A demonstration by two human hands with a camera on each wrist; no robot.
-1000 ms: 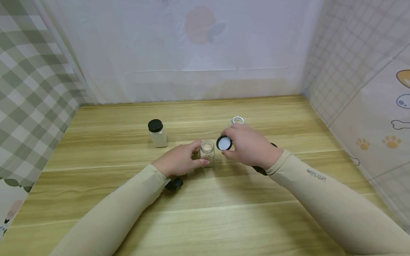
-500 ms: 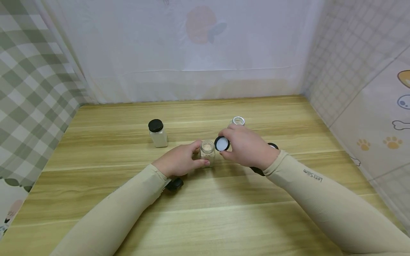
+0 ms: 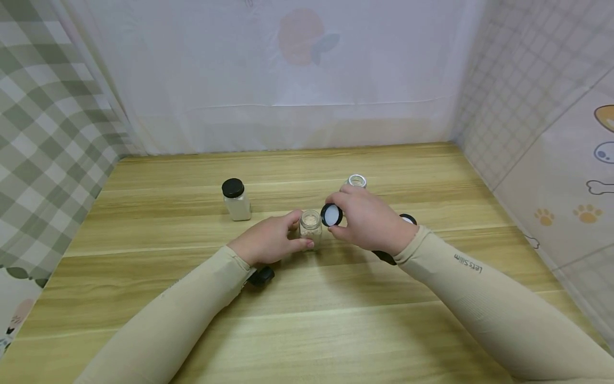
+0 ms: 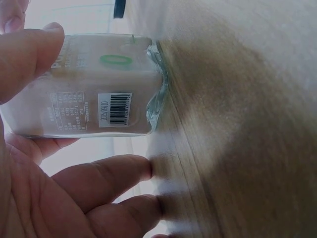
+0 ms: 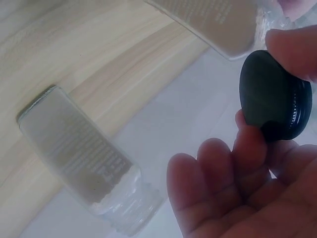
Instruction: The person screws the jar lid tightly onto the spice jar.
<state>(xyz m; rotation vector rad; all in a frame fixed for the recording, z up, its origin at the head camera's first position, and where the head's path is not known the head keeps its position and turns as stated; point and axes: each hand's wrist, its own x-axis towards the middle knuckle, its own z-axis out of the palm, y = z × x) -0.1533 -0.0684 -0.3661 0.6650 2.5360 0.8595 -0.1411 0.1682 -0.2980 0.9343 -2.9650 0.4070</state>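
My left hand [image 3: 271, 240] holds an uncapped glass jar [image 3: 310, 232] of pale contents upright on the table, thumb and fingers around its sides. A barcode label [image 4: 115, 110] and a green oval mark show on this jar in the left wrist view. Just to its right, my right hand [image 3: 371, 218] pinches a black screw lid [image 3: 331, 215] by the rim, its white inside facing the jar. In the right wrist view the lid's dark top [image 5: 265, 94] sits between thumb and fingertips. Behind the right hand stands a second uncapped jar [image 5: 81, 153], mostly hidden in the head view.
A jar with a black lid [image 3: 236, 200] stands at the left on the wooden table [image 3: 307, 330]. Another black lid [image 3: 408, 218] with a white inside lies beyond my right wrist. Fabric walls [image 3: 297, 128] close off the back and sides.
My right hand has shifted slightly left with the lid, bringing it close beside the jar's mouth. The lid lying behind my right wrist shows more. My left hand and its jar have stayed put.
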